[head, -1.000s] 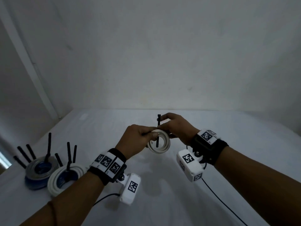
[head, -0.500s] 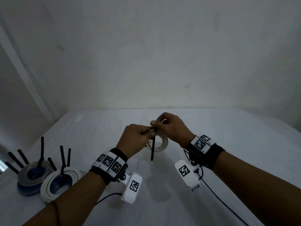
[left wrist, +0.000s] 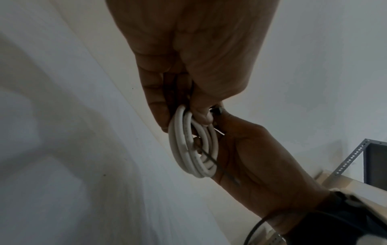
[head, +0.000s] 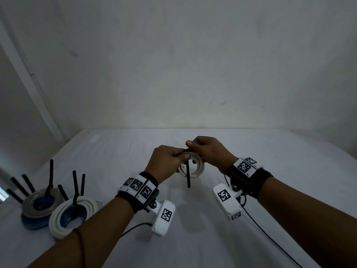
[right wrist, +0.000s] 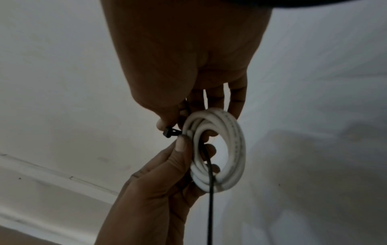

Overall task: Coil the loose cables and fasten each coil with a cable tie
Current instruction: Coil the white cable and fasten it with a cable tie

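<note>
faint cable [right wrist: 234,132] print (perhaps lettering), unreadable

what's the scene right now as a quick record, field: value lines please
held item: small white cable coil, off the table
left hand: grips coil and tie
right hand: pinches the tie's head end at the top of the coil
black cable tie: tail hangs down across the coil
finished coils: grey coil and white coil, far left on the table, tie tails sticking up
</note>
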